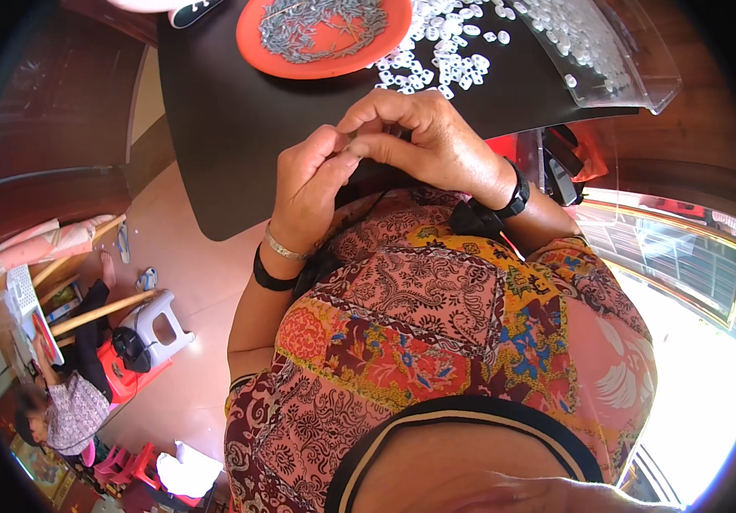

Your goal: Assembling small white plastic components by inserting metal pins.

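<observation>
My left hand [301,184] and my right hand [440,145] meet over the near edge of the black tabletop [218,150]. Thumbs and fingers of both are pinched together, their tips nearly touching. Whatever sits between them is too small and too covered to make out. Just beyond my hands lie many small white plastic pieces [462,68] with dark holes, spread loosely. To their left, an orange plate [295,69] holds a heap of thin grey metal pins, perhaps nails or screws [325,34].
A clear plastic tray [659,90] with more white pieces stands at the far right. Under the table's right side are dark objects [563,162] and red material. At lower left, another person [81,415] sits near a grey stool [162,325]. Slippers [147,279] lie on the floor.
</observation>
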Available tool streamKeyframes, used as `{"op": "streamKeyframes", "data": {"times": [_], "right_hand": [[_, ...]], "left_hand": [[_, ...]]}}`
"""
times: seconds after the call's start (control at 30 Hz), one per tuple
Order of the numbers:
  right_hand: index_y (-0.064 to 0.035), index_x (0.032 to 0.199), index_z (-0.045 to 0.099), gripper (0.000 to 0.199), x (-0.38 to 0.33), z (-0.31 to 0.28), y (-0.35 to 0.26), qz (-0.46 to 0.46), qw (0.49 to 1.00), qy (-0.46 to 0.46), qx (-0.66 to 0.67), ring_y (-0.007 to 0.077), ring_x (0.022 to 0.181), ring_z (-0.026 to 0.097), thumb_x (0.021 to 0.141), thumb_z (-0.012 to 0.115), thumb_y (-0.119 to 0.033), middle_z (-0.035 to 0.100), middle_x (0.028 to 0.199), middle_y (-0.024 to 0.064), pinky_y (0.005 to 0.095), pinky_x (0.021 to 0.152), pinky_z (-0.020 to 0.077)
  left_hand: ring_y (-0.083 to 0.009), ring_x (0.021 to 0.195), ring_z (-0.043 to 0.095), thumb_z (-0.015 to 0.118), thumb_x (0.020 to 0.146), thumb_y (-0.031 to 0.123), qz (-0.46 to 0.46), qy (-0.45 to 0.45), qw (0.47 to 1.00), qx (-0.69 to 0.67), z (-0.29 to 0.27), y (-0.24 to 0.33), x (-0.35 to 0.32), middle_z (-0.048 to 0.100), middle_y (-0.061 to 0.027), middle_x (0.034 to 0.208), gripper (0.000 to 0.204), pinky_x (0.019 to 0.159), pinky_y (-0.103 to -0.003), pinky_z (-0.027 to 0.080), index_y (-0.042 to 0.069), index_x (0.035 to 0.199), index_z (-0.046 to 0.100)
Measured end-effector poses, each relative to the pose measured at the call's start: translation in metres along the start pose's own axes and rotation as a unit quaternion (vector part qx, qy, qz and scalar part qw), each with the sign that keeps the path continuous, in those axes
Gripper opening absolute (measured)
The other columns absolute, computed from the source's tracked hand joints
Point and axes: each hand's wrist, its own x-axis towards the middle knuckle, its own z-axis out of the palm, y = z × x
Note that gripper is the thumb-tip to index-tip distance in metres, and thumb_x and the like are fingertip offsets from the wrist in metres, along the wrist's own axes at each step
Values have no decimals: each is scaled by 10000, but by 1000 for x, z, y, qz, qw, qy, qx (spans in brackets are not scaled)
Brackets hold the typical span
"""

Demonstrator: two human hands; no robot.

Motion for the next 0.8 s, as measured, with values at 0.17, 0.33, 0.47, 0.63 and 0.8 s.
{"op": "streamKeyframes", "data": {"times": [0.17, 0.33, 0.47, 0.63, 0.8], "right_hand": [[10, 944, 645, 107, -19, -17, 3, 18, 998, 2, -54, 102, 747, 621, 841, 660, -18, 662, 821, 51, 231, 666, 492], [-22, 896, 671, 104, -35, -48, 10, 41, 983, 130, -122, 109, 641, 608, 829, 684, -100, 655, 746, 60, 244, 580, 474], [-39, 881, 670, 106, -37, -72, 22, 48, 940, 196, -277, 164, 644, 634, 823, 675, -128, 653, 757, 75, 270, 590, 487], [-43, 864, 661, 94, -42, -84, 30, 41, 898, 239, -366, 242, 675, 647, 807, 672, -117, 660, 802, 84, 310, 606, 500], [-42, 851, 661, 93, -48, -76, 27, 73, 922, 212, -317, 238, 665, 643, 799, 685, -116, 647, 777, 87, 311, 596, 500]], "left_hand": [[-56, 591, 439, 543, 856, 85, -39, 10, 999, -14, -4, 1, -3, 510, -10, 648, 125, 539, -223, 354, -7, 772, 536], [-55, 587, 443, 534, 861, 77, -16, 13, 999, -26, -5, -6, -2, 514, -13, 645, 115, 544, -216, 354, -6, 782, 540], [-60, 585, 455, 524, 864, 67, -11, 18, 999, -40, -3, -4, -1, 515, -13, 645, 107, 546, -215, 362, -6, 787, 540], [-62, 585, 460, 517, 864, 58, -8, 19, 999, -50, -4, -6, -2, 516, -14, 648, 98, 547, -215, 366, -6, 794, 539], [-110, 608, 458, 469, 862, 60, -27, 13, 999, -41, -3, -1, -2, 492, -31, 657, 100, 586, -243, 368, 1, 793, 510]]}}
